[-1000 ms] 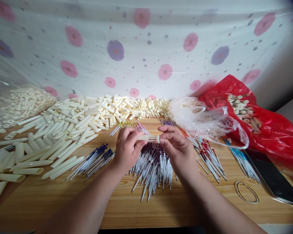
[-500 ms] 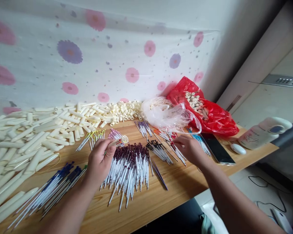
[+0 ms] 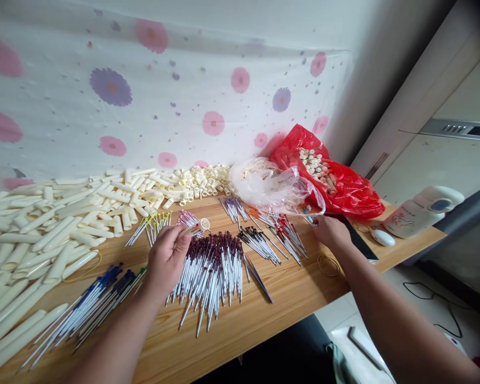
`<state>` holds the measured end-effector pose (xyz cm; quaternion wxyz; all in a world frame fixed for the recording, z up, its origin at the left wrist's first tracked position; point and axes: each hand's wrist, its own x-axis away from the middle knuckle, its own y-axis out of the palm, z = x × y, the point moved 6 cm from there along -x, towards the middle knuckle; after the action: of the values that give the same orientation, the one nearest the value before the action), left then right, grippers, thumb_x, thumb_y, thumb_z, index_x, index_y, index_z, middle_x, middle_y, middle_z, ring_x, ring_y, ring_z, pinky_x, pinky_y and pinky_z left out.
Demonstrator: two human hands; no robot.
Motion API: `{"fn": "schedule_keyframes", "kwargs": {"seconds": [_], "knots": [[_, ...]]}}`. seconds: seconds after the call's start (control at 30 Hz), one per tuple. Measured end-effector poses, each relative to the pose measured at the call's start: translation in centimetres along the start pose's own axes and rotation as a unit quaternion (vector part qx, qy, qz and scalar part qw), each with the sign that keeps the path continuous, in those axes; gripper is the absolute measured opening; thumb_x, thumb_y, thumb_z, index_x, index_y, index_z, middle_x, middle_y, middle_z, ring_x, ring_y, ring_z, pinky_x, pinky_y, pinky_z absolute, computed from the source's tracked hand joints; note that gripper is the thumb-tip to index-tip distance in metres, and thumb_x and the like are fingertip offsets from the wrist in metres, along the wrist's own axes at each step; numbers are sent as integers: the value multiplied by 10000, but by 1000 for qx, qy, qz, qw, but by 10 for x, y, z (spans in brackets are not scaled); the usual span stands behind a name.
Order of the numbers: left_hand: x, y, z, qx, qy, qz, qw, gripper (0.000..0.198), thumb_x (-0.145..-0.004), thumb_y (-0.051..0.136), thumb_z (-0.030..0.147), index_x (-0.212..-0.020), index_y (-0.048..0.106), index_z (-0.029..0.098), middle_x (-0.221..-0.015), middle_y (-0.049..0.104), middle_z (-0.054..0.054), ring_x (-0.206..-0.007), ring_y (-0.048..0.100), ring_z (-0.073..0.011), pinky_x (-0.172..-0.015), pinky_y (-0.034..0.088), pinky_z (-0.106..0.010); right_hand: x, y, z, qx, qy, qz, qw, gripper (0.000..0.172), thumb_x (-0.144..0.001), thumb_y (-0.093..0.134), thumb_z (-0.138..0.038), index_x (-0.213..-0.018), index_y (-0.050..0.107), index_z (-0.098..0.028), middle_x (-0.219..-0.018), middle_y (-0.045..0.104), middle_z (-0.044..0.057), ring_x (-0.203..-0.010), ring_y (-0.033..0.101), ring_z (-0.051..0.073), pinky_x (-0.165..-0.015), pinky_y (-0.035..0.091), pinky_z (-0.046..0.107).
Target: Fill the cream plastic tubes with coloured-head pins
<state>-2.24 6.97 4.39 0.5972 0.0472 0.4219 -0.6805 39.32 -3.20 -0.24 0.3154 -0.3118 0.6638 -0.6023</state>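
Observation:
My left hand (image 3: 168, 256) is closed around a small cream plastic piece with a round end (image 3: 204, 224), thin coloured tips beside it. Just right of that hand lies a thick pile of pen refills with dark maroon ends (image 3: 214, 266). My right hand (image 3: 333, 232) reaches to the blue-ended pen refills (image 3: 309, 214), fingers pinched at them; whatever is between the fingertips is hidden. Between the hands lie black-ended refills (image 3: 260, 245) and red-ended refills (image 3: 288, 234). Pink-ended refills (image 3: 187, 217) and yellow-ended refills (image 3: 154, 223) are behind my left hand.
Cream tubes (image 3: 80, 218) heap along the left and back. A clear plastic bag (image 3: 264, 186) and a red bag (image 3: 352, 186) stand behind. To the right are a black phone (image 3: 362, 242), white mouse (image 3: 383, 238) and white bottle (image 3: 410, 216). Tweezers (image 3: 259, 280) lie near the front.
My right hand has moved right, from the red-ended refills to the blue-ended ones. My left hand stays nearly in place, still holding the cream piece. The view has shifted slightly.

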Motion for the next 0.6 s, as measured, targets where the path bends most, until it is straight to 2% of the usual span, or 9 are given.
{"fn": "schedule_keyframes", "kwargs": {"seconds": [0.13,0.2,0.23,0.27,0.33,0.37,0.43,0.5,0.6], "knots": [[4,2,-2,74,-47,-8,996,356,-878,455,509,-901,604,186,-846,595,-36,-821,573,-194,-767,461,-308,24,-20,-21,-50,-62,-17,997,227,-758,512,-182,-888,697,-160,-828,693,104,-778,630,217,-676,431,309],[7,7,-4,138,-78,-23,987,353,-840,519,525,-900,597,186,-840,610,-30,-807,584,-187,-743,462,-305,39,-27,-51,-167,-133,-47,976,219,-781,545,-246,-938,684,-183,-783,668,41,-697,594,148,-637,435,263],[9,10,-4,166,-91,-32,981,342,-818,561,519,-886,596,186,-823,615,-23,-783,586,-179,-725,462,-300,48,-30,-71,-278,-177,-68,942,236,-782,571,-276,-972,670,-177,-756,643,21,-652,566,125,-599,430,249],[10,12,-4,189,-99,-41,976,326,-795,600,504,-861,596,185,-796,615,-13,-748,581,-168,-701,460,-292,56,-34,-92,-403,-213,-90,886,273,-774,604,-304,-1010,650,-174,-739,614,3,-623,539,108,-568,423,239],[12,17,-1,212,-106,-59,970,285,-772,646,459,-790,600,178,-715,594,4,-669,548,-143,-647,446,-274,70,-42,-134,-589,-266,-116,754,283,-744,668,-298,-1004,637,-189,-710,570,-29,-581,492,76,-529,404,212],[12,18,2,221,-104,-68,967,275,-772,650,444,-756,603,174,-684,585,6,-646,532,-136,-624,436,-267,76,-44,-155,-646,-288,-132,694,269,-738,685,-282,-991,641,-204,-717,567,-35,-574,481,65,-519,399,200],[12,19,6,249,-104,-84,959,282,-778,640,435,-707,609,164,-659,587,-1,-639,529,-134,-618,435,-269,87,-46,-194,-708,-314,-175,609,254,-728,707,-244,-975,650,-223,-737,570,-37,-566,470,52,-494,387,180],[12,18,9,281,-112,-88,949,274,-779,638,429,-723,625,162,-668,607,-10,-647,539,-135,-630,441,-275,95,-46,-226,-730,-320,-219,562,262,-721,718,-222,-975,656,-226,-746,569,-35,-558,468,48,-476,382,171],[12,16,11,335,-128,-85,929,264,-776,643,433,-770,644,169,-692,637,-22,-610,527,-127,-588,429,-269,101,-45,-257,-742,-319,-254,532,255,-712,725,-206,-958,660,-219,-737,570,-36,-568,488,49,-498,412,174]]}}
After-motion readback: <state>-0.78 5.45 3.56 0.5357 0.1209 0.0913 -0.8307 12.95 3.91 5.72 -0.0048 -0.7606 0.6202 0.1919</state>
